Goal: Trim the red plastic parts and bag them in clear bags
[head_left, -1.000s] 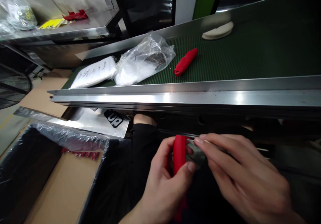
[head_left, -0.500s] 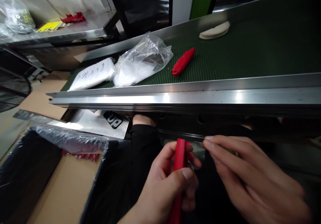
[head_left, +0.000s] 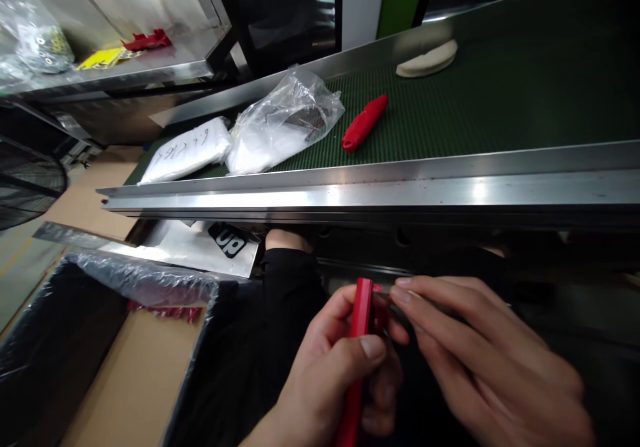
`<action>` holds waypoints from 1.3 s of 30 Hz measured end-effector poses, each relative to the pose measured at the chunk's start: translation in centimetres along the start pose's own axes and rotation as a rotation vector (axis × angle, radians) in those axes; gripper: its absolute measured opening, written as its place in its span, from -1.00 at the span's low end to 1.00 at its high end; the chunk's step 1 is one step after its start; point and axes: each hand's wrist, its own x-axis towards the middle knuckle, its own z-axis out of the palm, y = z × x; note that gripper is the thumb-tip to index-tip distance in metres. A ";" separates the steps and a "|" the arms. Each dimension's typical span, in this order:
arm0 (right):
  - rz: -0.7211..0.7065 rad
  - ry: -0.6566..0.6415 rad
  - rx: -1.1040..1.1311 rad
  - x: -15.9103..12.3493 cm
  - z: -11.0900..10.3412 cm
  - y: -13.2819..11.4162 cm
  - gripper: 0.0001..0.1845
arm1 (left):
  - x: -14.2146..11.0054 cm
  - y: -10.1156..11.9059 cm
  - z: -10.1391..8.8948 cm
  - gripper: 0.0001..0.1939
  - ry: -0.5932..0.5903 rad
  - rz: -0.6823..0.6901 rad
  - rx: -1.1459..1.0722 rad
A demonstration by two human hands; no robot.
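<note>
My left hand [head_left: 330, 373] is wrapped round a long red plastic part [head_left: 362, 313], held upright with its lower end running out of the picture. Small red bits stick out on the part's right side, partly hidden by the fingers. Close beside it, my right hand [head_left: 480, 347] is closed in a pinch, fingertips almost at the part's upper right side. A tiny thin item seems to be between those fingertips, too small to name. On the conveyor lies another red plastic piece [head_left: 365, 124], rounded and hollow at its near end.
Across the front runs a green conveyor belt [head_left: 510, 93] with a metal rail [head_left: 400, 183]. It bears a clear plastic bag [head_left: 285, 123], a white packet [head_left: 187, 150] and a pale curved piece [head_left: 427, 59]. At lower left stands a plastic-lined box [head_left: 135, 367]; a metal shelf [head_left: 185, 57] is behind.
My right hand has moved left, bringing its pinched fingertips up to the red part. My left hand keeps its hold on the part. The view has shifted slightly.
</note>
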 end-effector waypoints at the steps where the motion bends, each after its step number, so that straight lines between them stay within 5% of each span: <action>1: -0.009 0.002 0.005 0.0 0.0 0.1 -0.62 | 0.0 -0.1 -0.1 -0.77 -0.005 0.000 -0.008; 8: 0.068 0.028 0.040 -0.6 -0.2 1.7 -0.54 | 0.0 -1.0 -0.5 -0.70 -0.266 0.113 -0.179; 13: 0.076 0.073 0.025 -0.6 -0.7 1.1 -0.58 | 0.2 -0.9 -0.6 -0.72 -0.179 0.014 -0.322; 18: -0.058 -0.049 0.037 0.1 -1.0 0.9 -0.66 | 0.3 -1.0 -1.2 -0.57 -0.310 -0.047 -0.456; 21: -0.115 -0.101 -0.017 0.2 -1.0 1.4 -0.69 | 0.0 -1.1 -1.3 -0.56 -0.218 -0.077 -0.542; 24: -0.137 -0.151 -0.042 -0.2 -1.1 1.9 -0.61 | -0.4 -1.2 -1.2 -0.59 -0.111 -0.042 -0.508; 32: -0.310 -0.253 -0.163 -0.9 -1.9 4.1 -0.33 | -0.2 -1.3 -1.6 -0.49 -0.190 -0.089 -0.406; 39: -0.302 -0.259 -0.126 -0.8 -1.9 4.8 -0.36 | -0.3 -1.2 -1.9 -0.46 -0.230 -0.152 -0.367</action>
